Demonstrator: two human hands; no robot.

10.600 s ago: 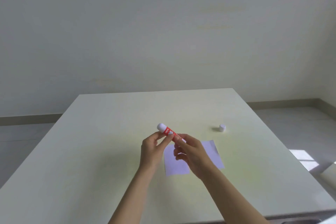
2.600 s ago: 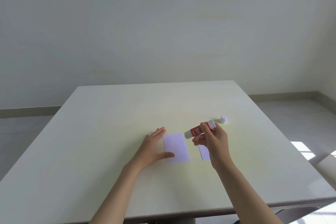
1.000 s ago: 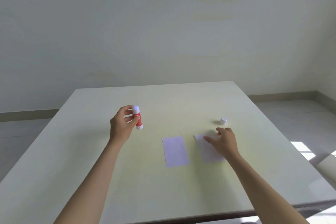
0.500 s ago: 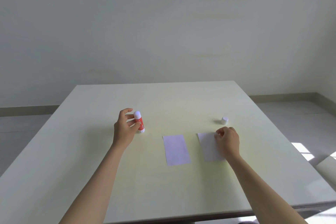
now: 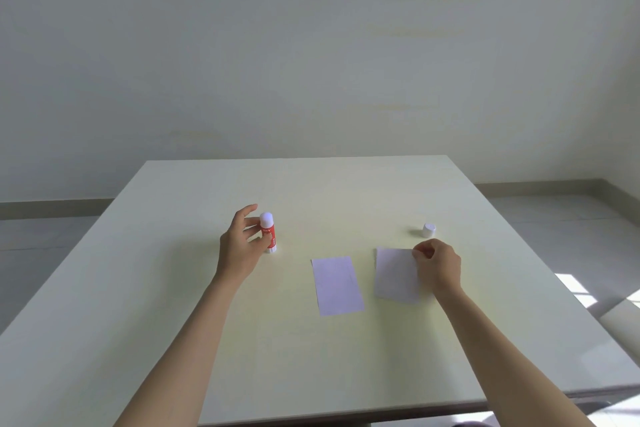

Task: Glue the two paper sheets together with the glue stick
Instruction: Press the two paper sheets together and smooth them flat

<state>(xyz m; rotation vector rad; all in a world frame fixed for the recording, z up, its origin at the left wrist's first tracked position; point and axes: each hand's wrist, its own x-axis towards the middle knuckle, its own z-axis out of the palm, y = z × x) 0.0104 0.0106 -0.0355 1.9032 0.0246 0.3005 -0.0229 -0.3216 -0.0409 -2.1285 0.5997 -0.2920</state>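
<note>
Head view, what's on the table [image 5: 173, 288]?

— A red glue stick [image 5: 268, 234] stands upright on the left part, its white end up. The left hand [image 5: 240, 246] is right beside it, fingers spread and loosened around the tube; whether the thumb touches it I cannot tell.

— And the papers?

— Two small white sheets lie side by side near the middle, apart from each other. The left sheet [image 5: 337, 284] lies flat with nothing on it. The right sheet [image 5: 396, 274] is pinched at its far right corner by the right hand [image 5: 438, 265], fingers closed on the edge, and it looks slightly lifted along that side.

— Anything else nearby?

— A small white cap [image 5: 428, 229] sits just beyond the right hand, not touching it or the sheet. Past the table there is a plain pale wall [image 5: 311, 45], a grey floor [image 5: 554, 211], and a bright sun patch [image 5: 576, 288] low on the right.

— Anything blocking the sheets?

— Only the right hand covers the right sheet's far edge. The gap between the two sheets is bare tabletop, and the glue stick stands well off to the left of both.
</note>
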